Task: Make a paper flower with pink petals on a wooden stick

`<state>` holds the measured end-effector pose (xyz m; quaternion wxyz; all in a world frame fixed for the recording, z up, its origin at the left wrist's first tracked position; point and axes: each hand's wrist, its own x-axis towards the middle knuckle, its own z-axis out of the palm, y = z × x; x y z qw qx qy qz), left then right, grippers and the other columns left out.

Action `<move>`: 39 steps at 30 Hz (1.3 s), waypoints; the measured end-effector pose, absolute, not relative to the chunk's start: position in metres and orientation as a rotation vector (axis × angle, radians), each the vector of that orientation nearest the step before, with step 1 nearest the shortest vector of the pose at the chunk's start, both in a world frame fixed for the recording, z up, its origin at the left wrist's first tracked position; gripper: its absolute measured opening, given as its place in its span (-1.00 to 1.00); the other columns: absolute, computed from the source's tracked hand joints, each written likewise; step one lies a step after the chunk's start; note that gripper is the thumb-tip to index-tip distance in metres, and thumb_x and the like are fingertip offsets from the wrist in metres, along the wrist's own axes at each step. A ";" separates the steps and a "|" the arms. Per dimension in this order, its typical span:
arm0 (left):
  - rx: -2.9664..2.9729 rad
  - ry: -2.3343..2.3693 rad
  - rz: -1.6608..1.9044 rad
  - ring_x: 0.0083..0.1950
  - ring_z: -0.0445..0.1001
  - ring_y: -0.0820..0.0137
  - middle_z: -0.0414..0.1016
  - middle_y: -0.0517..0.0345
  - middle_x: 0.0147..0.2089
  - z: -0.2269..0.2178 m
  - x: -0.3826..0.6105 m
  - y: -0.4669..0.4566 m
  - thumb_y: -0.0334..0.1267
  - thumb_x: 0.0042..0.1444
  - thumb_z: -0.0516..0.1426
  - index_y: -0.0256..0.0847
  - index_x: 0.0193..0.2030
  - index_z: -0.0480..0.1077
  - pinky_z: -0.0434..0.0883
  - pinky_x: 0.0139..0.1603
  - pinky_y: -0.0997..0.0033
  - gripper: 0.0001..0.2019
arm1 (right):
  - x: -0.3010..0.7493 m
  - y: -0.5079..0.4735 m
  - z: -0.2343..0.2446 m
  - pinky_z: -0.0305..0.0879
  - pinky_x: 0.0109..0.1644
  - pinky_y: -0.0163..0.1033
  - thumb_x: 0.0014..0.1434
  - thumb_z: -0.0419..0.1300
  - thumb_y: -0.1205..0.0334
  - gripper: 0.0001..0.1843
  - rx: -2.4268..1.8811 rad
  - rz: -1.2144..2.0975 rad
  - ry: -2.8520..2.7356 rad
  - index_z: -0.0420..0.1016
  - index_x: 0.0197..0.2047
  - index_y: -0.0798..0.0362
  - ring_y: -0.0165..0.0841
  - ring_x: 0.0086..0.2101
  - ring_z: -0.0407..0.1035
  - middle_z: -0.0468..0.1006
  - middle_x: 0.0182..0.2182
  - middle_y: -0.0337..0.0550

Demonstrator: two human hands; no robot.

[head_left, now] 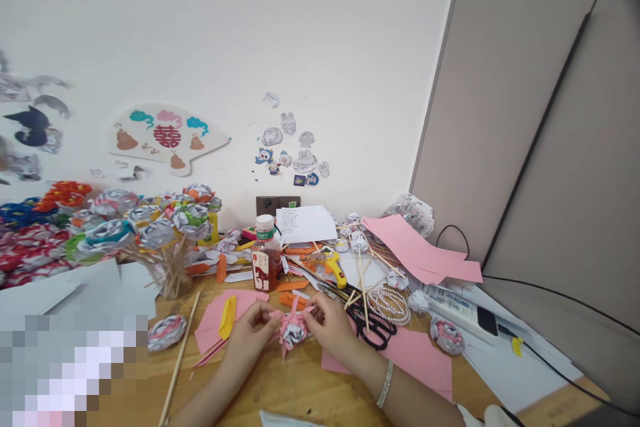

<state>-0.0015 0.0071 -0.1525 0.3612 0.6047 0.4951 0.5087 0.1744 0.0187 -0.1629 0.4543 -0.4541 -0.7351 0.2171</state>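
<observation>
Between my two hands is a folded paper flower (293, 329) with pink outer points and a white and grey centre, held just above the wooden table. My left hand (257, 325) pinches its left side with thumb and forefinger. My right hand (329, 321) pinches a pink point on its right side. Pink paper sheets (207, 325) with a yellow folded strip (227, 318) on top lie left of my left hand. Black-handled scissors (373, 327) rest right of my right hand, over more pink paper (423, 363).
A bottle (265, 260) stands behind my hands, near a yellow glue gun (335, 268). Finished paper flowers (113, 233) on sticks fill a container at left. A wooden stick (180, 360) and a loose flower (167, 332) lie left. Pearl strings (390, 307) and a power strip (465, 312) lie right.
</observation>
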 end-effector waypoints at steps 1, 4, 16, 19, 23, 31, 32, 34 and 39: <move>1.558 1.287 1.312 -0.51 0.32 0.39 0.34 0.27 -0.60 -0.152 -0.001 0.007 0.06 -0.13 0.16 -0.18 -0.55 0.29 0.27 -0.46 0.45 -0.67 | 0.174 0.019 -0.164 0.19 -0.44 -0.38 0.04 0.12 0.35 -0.93 -1.116 0.526 -1.818 0.38 -0.36 0.03 -0.41 -0.50 0.34 0.46 -0.49 -0.27; 1.554 1.312 1.312 -0.52 0.31 0.40 0.32 0.28 -0.60 -0.153 -0.001 0.006 0.10 -0.16 0.17 -0.18 -0.56 0.29 0.26 -0.49 0.46 -0.64 | 0.175 0.021 -0.166 0.19 -0.43 -0.37 0.04 0.12 0.36 -0.92 -1.114 0.493 -1.830 0.40 -0.35 0.03 -0.41 -0.49 0.33 0.46 -0.50 -0.28; 1.605 1.331 1.348 -0.48 0.34 0.36 0.36 0.25 -0.57 -0.161 -0.004 0.014 0.04 -0.11 0.15 -0.18 -0.52 0.33 0.29 -0.43 0.43 -0.69 | 0.176 0.016 -0.161 0.21 -0.10 -0.25 0.22 0.08 0.11 -0.81 -0.861 0.334 -1.999 0.46 -0.23 0.00 -0.33 -0.19 0.30 0.41 -0.23 -0.14; 1.629 1.376 1.343 -0.46 0.36 0.35 0.38 0.24 -0.55 -0.163 -0.005 0.015 0.01 -0.09 0.13 -0.18 -0.52 0.32 0.30 -0.42 0.42 -0.72 | 0.177 0.018 -0.165 0.20 -0.10 -0.23 0.12 0.20 0.03 -0.74 -0.858 0.350 -2.070 0.43 -0.18 0.00 -0.30 -0.17 0.28 0.41 -0.21 -0.15; 1.633 1.404 1.332 -0.48 0.37 0.34 0.37 0.25 -0.56 -0.164 -0.005 0.015 -0.03 -0.08 0.12 -0.18 -0.53 0.30 0.33 -0.43 0.39 -0.74 | 0.174 0.019 -0.167 0.16 -0.05 -0.15 -0.08 0.36 0.02 -0.57 -0.937 0.268 -2.134 0.42 -0.17 0.00 -0.22 -0.14 0.25 0.41 -0.20 -0.14; 1.758 1.338 1.293 -0.17 0.50 0.19 0.57 0.03 -0.23 -0.160 -0.002 0.013 -0.05 -0.05 0.12 -0.19 -0.27 0.46 0.42 -0.10 0.19 -0.71 | 0.172 0.020 -0.169 0.13 -0.10 -0.16 -0.05 0.36 0.15 -0.68 -1.101 0.201 -2.062 0.43 -0.22 0.02 -0.24 -0.18 0.26 0.43 -0.24 -0.16; 1.800 1.328 1.278 -0.14 0.49 0.20 0.57 0.03 -0.20 -0.161 -0.002 0.013 -0.05 -0.01 0.09 -0.18 -0.26 0.47 0.41 -0.05 0.16 -0.71 | 0.172 0.020 -0.170 0.13 -0.10 -0.17 -0.05 0.36 0.16 -0.69 -1.116 0.205 -2.039 0.43 -0.23 0.02 -0.24 -0.18 0.26 0.43 -0.24 -0.17; 1.877 1.323 1.262 -0.08 0.47 0.21 0.56 0.04 -0.15 -0.164 -0.002 0.013 -0.05 0.04 0.07 -0.16 -0.22 0.47 0.39 0.01 0.14 -0.71 | 0.172 0.021 -0.171 0.14 -0.11 -0.18 -0.03 0.35 0.17 -0.71 -1.133 0.221 -1.993 0.43 -0.24 0.02 -0.24 -0.19 0.27 0.44 -0.24 -0.17; 2.114 1.330 1.185 -0.03 0.43 0.18 0.49 -0.01 -0.08 -0.175 -0.001 0.010 -0.11 -0.08 0.22 -0.13 -0.06 0.43 0.41 -0.02 0.14 -0.60 | 0.173 0.022 -0.172 0.17 -0.13 -0.21 0.06 0.28 0.19 -0.80 -1.068 0.276 -2.002 0.41 -0.24 0.04 -0.26 -0.20 0.29 0.44 -0.26 -0.16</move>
